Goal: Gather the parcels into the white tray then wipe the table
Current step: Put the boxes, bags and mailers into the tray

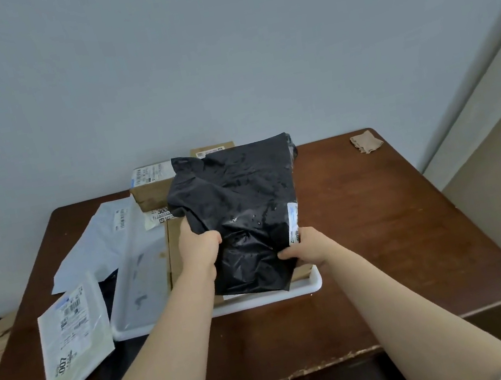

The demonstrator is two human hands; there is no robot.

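A dark brown wooden table (400, 230), its varnish scuffed and its near edge chipped, stands against a plain pale blue-grey wall (217, 45) that fills the upper half of the frame. A white door frame or wall edge slants down the far right.

At the centre, both hands hold a crumpled black plastic mailer bag (244, 197) over the white rectangular plastic tray (262, 302). The left hand (201, 248) has its fingers curled around the bag's left edge. The right hand (309, 246) pinches the lower right edge, beside a white label.

Under the bag, a flat brown cardboard box (175, 256) lies in the tray. The tray's left part shows bare, smudged floor. Behind the tray sits a labelled brown cardboard carton (151, 195), near the wall.

Left of the tray lies a pale grey poly mailer (99, 250). In the lower left, a cream padded envelope with a barcode label (74, 338) overhangs the table's edge. A small beige cloth (366, 142) lies crumpled at the table's upper right corner, well apart from the tray.
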